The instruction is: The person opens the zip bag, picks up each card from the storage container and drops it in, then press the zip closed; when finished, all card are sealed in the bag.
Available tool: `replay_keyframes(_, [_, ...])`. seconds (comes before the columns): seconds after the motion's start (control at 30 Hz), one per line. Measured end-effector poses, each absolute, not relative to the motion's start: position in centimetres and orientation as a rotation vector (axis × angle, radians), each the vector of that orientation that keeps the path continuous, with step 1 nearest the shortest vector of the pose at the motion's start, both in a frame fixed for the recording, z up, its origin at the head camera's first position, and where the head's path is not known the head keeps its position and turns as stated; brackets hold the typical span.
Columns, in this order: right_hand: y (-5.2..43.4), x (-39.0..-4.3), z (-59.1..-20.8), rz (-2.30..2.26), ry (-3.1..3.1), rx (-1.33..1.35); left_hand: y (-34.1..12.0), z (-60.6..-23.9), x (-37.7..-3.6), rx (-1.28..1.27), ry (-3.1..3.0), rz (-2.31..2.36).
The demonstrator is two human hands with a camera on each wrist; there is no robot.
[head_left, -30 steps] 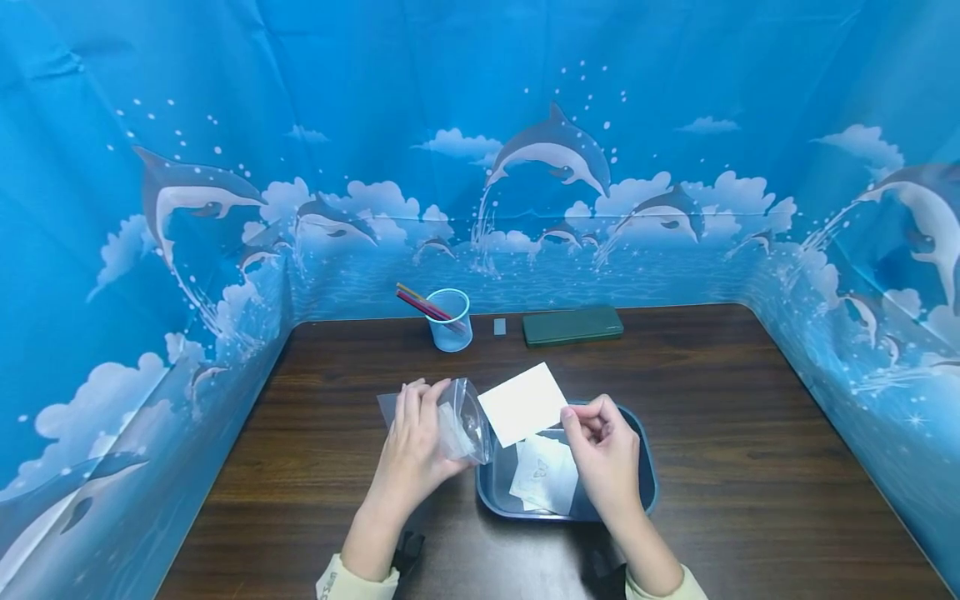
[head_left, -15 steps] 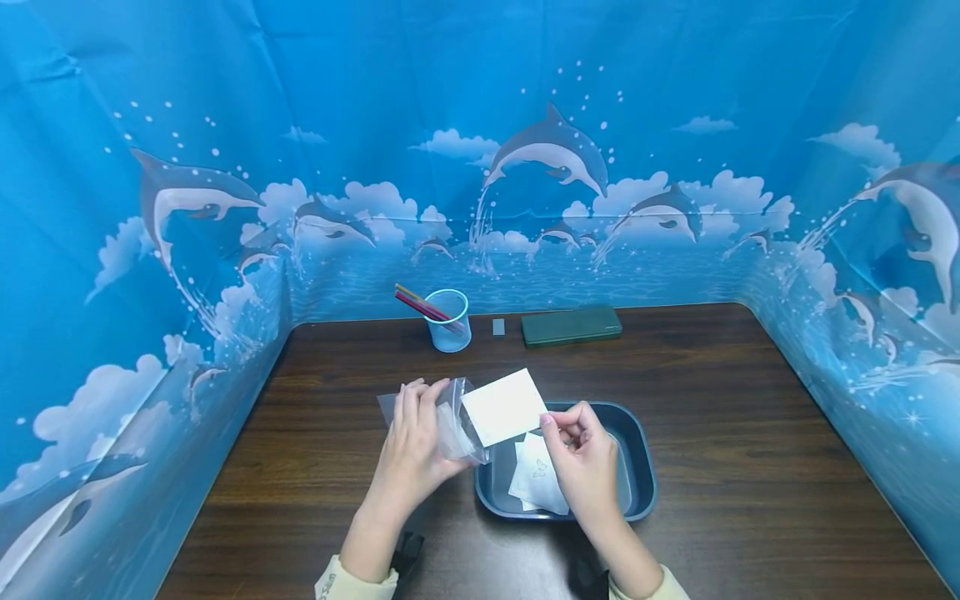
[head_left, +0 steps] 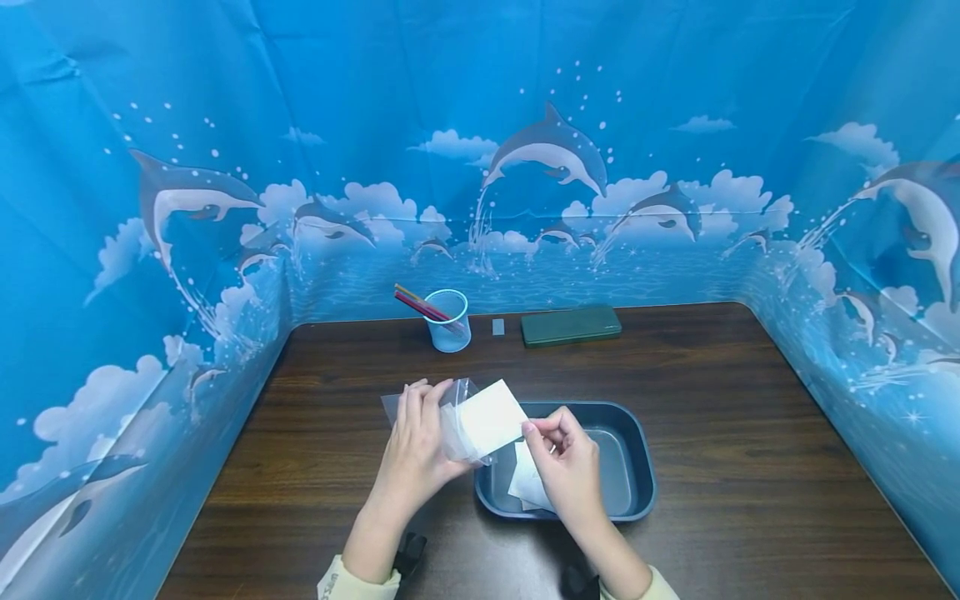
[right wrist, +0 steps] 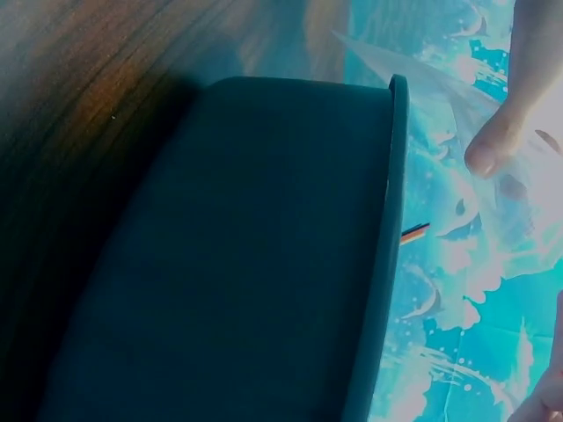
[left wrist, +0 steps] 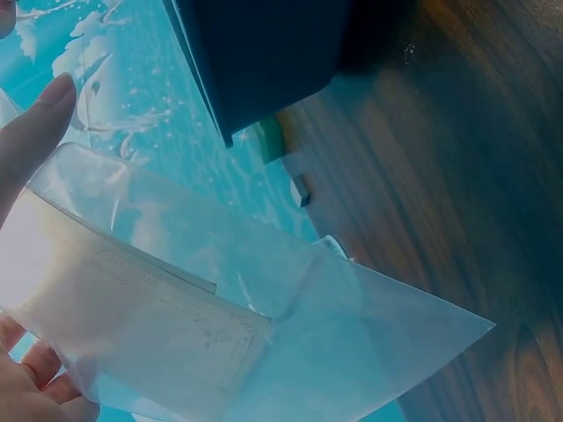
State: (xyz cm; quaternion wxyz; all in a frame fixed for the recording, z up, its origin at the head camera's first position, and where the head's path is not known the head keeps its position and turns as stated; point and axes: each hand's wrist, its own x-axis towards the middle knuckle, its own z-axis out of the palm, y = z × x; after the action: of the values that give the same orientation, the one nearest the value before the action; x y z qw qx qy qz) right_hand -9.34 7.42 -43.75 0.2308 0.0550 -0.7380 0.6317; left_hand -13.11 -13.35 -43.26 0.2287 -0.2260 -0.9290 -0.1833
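Dark wooden table (head_left: 750, 467), blue tray (head_left: 641, 492), pencil cup (head_left: 448, 321), green case (head_left: 572, 325)

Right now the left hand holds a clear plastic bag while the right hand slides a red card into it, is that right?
Not quite: the card is white, not red, as the head view shows. The left hand does hold the clear plastic bag, and the right hand slides the card in.

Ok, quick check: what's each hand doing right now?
Left hand: grips the clear plastic bag, holding its mouth open.
Right hand: pinches the white card, its edge in the bag.
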Motion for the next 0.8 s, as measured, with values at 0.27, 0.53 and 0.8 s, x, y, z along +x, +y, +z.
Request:
replay_keyframes(0.27, [7.2, -9.2, -44.1, 1.763, -2.121, 0.143, -13.3, -43.2, -13.0, -0.611, -2.573, -0.503])
replay_keyframes(0.53, [7.0, -9.2, -44.9, 1.761, -2.185, 0.182, -13.1, -43.3, -12.9, -0.611, -2.574, -0.504])
replay_keyframes(0.8, [6.4, -9.1, -45.2, 1.717, -2.246, 0.231, -12.9, -43.5, -12.9, -0.627, -2.559, -0.513])
